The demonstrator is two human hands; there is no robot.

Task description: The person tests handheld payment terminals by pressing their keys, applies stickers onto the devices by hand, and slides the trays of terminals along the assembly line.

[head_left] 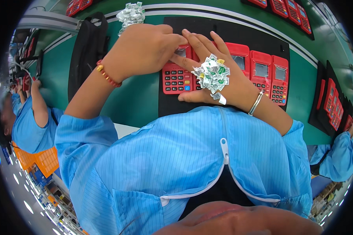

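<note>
My left hand (145, 47) is curled, its fingertips pinched at the screen end of a red keypad device (175, 80) lying on a black mat (231, 33). My right hand (211, 51) lies over the same device, fingers stretched across its top and thumb at its lower edge, holding it down. A clump of small peeled white-and-green stickers (211, 74) is stuck to the back of my right hand. The hands hide the device's screen. A red bead bracelet (106, 75) is on my left wrist and a silver bangle (255, 103) on my right.
Three more red keypad devices (261, 72) lie in a row on the mat to the right. A black bag (88, 51) and another sticker clump (131, 13) sit at the back left. More red devices (333, 103) lie on mats right. Co-workers in blue sit left (31, 125) and right (335, 156).
</note>
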